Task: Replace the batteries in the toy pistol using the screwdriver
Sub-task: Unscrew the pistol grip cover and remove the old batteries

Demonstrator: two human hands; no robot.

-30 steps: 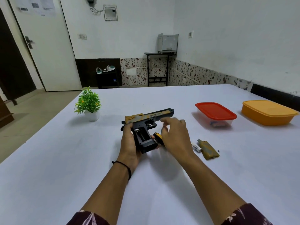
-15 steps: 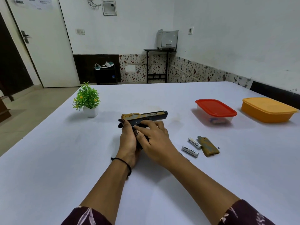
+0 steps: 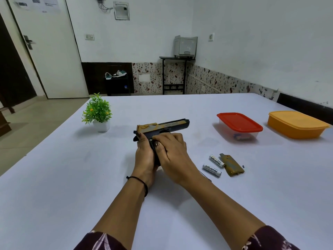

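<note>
The black and gold toy pistol lies on its side on the white table, barrel pointing right. My left hand grips the pistol's handle from the left. My right hand covers the handle from the right, fingers curled over it, and hides the battery compartment. Two white batteries lie to the right of my hands. The gold grip cover lies beside them, with a tiny dark screw next to it. A thin metal shaft, perhaps the screwdriver's, shows by my right wrist.
A small potted plant stands at the left back. A clear box with a red lid and an orange lidded box sit at the right back. The table's left edge runs diagonally beside the floor.
One second ago my right hand hovered beside the open handle with a yellow-black tool showing. It then came down over the handle and stays there. The two batteries came into view.
</note>
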